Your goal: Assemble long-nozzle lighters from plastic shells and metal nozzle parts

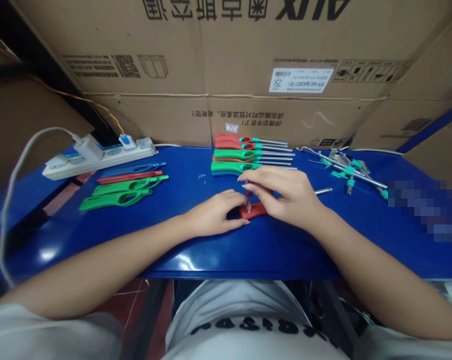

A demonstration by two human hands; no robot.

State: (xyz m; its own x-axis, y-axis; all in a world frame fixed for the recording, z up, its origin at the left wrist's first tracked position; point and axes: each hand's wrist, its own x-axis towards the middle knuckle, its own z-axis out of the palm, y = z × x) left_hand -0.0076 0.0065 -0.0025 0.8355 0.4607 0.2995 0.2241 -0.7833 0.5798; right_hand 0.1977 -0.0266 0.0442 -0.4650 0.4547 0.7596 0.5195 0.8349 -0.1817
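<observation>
A red long-nosed lighter lies on the blue table in front of me, its metal tube showing past my right hand. My left hand grips the handle end between thumb and fingers. Pinched in my right hand is a small screwdriver, upright, with its tip down on the lighter's handle. My right hand hides the lighter's middle. Just behind it lies a row of red and green lighters with metal tubes pointing right.
At the left lie several green, red and blue handle shells, near a white power strip with plugs and cables. Metal tubes with green parts are piled at the right. A large cardboard box walls off the back.
</observation>
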